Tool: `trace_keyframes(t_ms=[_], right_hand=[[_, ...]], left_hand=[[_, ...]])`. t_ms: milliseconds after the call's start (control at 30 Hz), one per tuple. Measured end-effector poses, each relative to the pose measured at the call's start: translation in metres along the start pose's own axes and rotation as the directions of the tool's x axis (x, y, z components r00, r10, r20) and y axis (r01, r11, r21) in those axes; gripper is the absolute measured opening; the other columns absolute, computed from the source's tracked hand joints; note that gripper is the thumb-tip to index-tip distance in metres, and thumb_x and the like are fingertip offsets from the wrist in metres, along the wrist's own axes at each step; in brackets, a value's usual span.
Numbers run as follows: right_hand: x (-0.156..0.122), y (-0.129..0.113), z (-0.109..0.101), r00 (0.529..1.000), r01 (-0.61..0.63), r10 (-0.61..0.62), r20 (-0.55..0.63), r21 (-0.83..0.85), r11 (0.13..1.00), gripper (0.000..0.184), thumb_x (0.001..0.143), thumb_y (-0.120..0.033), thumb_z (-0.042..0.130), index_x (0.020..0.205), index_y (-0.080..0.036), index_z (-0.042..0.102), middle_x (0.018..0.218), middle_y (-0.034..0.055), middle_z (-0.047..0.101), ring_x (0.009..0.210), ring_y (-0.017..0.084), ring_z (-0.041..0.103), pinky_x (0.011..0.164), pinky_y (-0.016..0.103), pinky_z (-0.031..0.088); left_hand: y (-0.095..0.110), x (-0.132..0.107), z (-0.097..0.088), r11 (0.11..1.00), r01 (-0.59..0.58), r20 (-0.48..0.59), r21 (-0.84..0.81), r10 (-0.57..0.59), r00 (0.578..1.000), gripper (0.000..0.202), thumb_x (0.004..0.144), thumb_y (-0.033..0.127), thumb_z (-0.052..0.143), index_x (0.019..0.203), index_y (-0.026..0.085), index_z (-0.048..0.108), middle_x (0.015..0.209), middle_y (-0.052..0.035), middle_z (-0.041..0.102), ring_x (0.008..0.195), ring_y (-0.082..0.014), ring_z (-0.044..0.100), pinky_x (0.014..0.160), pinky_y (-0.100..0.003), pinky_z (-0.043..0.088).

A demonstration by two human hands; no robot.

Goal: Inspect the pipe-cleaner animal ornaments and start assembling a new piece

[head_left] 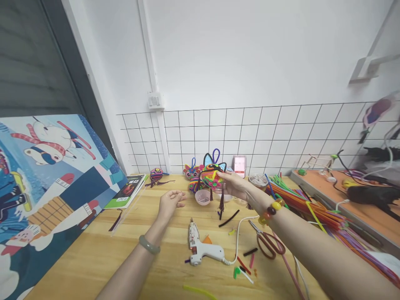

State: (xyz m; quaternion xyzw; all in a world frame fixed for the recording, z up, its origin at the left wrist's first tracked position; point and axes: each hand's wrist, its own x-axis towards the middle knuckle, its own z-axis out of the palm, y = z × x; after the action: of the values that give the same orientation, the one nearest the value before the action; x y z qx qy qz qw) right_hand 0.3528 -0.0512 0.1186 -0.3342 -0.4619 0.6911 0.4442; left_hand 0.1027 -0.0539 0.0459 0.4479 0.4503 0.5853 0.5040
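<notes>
Cat-eared ornament [210, 177], multicoloured with a purple loop and dark tassels, sits beyond the white glue gun [206, 250], pinched at its right side between the thumb and fingers of the right hand [236, 186]. Beyond the glue gun and to its left, the left hand [169, 204] hovers over the surface [172, 254], fingers loosely bent and slightly spread. Scissors [259, 231] lie right of the glue gun, and a pink bowl [203, 202] stands beyond it.

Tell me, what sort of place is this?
Probably a craft workspace: there's a white glue gun, bundles of what look like coloured pipe cleaners, and a right hand holding a bright, handmade-looking figure with ears.
</notes>
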Motion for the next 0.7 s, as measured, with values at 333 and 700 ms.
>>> trace_keyframes(t_ms=[333, 700], right_hand=[[0.003, -0.003, 0.008, 0.995, -0.047, 0.048, 0.087, -0.02, 0.999, 0.023, 0.08, -0.032, 0.061, 0.097, -0.017, 0.061, 0.094, 0.0081, 0.069, 0.079, 0.017, 0.066, 0.081, 0.036, 0.05], [0.016, 0.003, 0.011, 0.971, -0.201, 0.201, 0.131, -0.019, 0.979, 0.033, 0.085, -0.042, 0.052, 0.097, -0.013, 0.06, 0.085, 0.0096, 0.07, 0.07, 0.016, 0.067, 0.077, 0.035, 0.052]], left_hand=[[0.007, -0.008, 0.003, 1.0, -0.003, 0.006, -0.024, 0.003, 1.0, 0.023, 0.063, 0.022, 0.072, 0.079, 0.011, 0.058, 0.087, -0.0136, 0.069, 0.077, -0.0221, 0.067, 0.053, -0.025, 0.054], [0.01, -0.012, 0.004, 1.0, -0.005, 0.026, 0.001, 0.004, 1.0, 0.024, 0.063, 0.024, 0.071, 0.078, 0.012, 0.056, 0.086, -0.0124, 0.069, 0.08, -0.0222, 0.066, 0.05, -0.023, 0.052]])
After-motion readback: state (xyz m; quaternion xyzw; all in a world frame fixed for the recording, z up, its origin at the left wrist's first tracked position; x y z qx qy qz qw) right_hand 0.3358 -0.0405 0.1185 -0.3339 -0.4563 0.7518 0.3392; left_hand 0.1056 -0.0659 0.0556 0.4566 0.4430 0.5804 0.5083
